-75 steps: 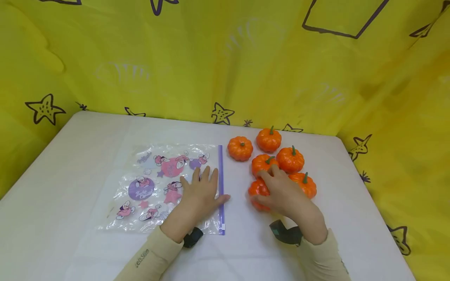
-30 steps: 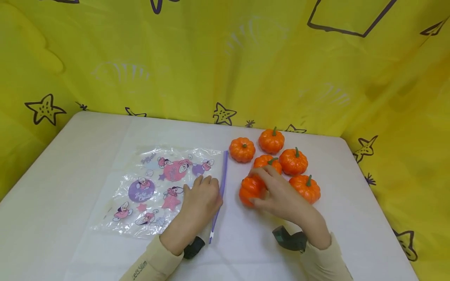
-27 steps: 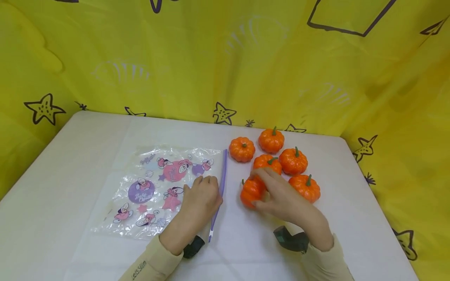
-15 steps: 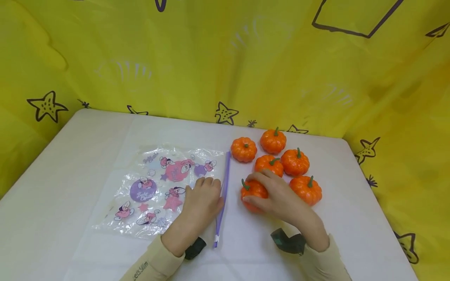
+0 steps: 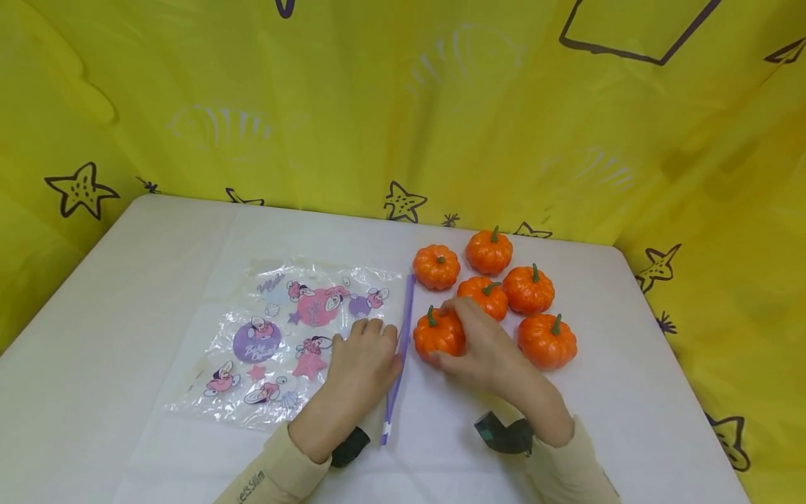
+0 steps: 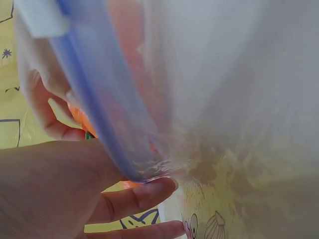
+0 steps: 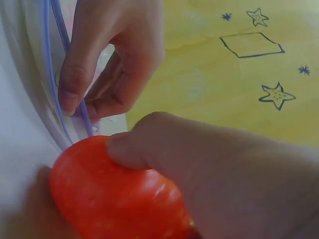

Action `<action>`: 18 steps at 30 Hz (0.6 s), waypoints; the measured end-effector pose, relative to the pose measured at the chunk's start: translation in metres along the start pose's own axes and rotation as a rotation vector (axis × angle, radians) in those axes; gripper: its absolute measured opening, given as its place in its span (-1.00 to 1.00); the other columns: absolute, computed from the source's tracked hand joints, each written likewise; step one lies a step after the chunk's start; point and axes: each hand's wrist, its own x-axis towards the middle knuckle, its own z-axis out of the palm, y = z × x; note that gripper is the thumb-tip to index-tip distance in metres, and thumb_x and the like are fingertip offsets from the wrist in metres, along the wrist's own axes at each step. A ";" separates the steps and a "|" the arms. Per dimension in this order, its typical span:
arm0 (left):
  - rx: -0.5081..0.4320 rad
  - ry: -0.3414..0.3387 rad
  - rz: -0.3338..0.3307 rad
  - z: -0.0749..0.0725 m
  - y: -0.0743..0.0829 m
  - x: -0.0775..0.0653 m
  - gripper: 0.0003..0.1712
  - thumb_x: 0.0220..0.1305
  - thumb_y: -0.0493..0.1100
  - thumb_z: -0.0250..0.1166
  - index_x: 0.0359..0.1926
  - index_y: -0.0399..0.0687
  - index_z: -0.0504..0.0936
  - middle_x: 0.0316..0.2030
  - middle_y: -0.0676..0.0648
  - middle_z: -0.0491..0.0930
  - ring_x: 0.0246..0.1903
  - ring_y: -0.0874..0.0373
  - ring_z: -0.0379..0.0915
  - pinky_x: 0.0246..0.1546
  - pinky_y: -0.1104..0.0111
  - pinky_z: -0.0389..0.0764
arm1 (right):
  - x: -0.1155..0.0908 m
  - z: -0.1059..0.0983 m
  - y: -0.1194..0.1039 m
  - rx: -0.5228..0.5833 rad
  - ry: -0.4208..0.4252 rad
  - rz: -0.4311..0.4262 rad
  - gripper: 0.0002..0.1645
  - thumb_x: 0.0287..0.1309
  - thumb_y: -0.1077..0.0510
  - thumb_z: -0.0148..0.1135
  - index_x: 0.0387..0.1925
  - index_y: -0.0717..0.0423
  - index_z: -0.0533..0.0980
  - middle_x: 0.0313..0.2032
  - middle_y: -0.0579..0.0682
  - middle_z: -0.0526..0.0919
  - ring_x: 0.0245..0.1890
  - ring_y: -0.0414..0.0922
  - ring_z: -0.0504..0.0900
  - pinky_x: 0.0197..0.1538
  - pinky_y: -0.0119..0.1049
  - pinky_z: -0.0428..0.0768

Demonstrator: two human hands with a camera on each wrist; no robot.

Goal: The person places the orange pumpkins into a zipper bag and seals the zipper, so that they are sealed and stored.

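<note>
My left hand point(image 5: 362, 360) pinches the upper layer of a clear printed zip bag point(image 5: 217, 350) near its mouth. In the right wrist view the two purple zip strips point(image 7: 60, 30) stand apart, with my left thumb and fingers at one of them. My right hand point(image 5: 485, 350) grips a small orange toy pumpkin point(image 5: 434, 337) with a green stem, thumb on the near side, fingers behind. That pumpkin is just right of the bag's mouth. A white slider point(image 6: 42, 17) sits on the zip in the left wrist view.
Several more toy pumpkins point(image 5: 530, 288) stand on the white table point(image 5: 157, 280) behind and right of my right hand. The nearest one, a pumpkin point(image 5: 546, 341), lies right of that hand. A yellow printed curtain point(image 5: 340, 105) rises along the table's back and sides.
My left hand has gone from lying spread on the bag to pinching its mouth, and the zip strips have parted. My right hand has taken a pumpkin and brought it left, toward the bag.
</note>
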 end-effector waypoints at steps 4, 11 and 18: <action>0.007 0.016 0.013 0.000 0.000 0.000 -0.71 0.17 -0.02 0.44 -0.22 -0.12 0.65 -0.20 -0.16 0.66 -0.11 -0.12 0.55 -0.27 -0.13 0.65 | -0.003 -0.005 -0.004 -0.086 0.008 0.002 -0.15 -0.01 -0.06 0.53 0.25 0.06 0.33 0.12 0.01 0.52 0.10 -0.02 0.49 0.19 -0.02 0.61; 0.009 0.018 0.026 -0.001 0.001 -0.001 -0.68 0.16 0.00 0.44 -0.21 -0.12 0.66 -0.21 -0.16 0.67 -0.12 -0.12 0.57 -0.32 -0.07 0.69 | -0.002 -0.003 -0.005 -0.127 -0.029 -0.071 -0.12 0.05 0.04 0.48 0.40 -0.12 0.32 0.27 0.04 0.45 0.24 0.03 0.47 0.19 0.04 0.61; 0.022 0.021 0.035 0.000 0.002 -0.002 -0.70 0.20 0.01 0.41 -0.22 -0.12 0.66 -0.23 -0.16 0.67 -0.14 -0.11 0.58 -0.34 -0.05 0.70 | 0.000 0.002 -0.001 -0.098 -0.026 -0.076 -0.24 0.07 0.01 0.47 0.30 -0.01 0.40 0.33 0.03 0.42 0.32 0.06 0.43 0.28 0.06 0.52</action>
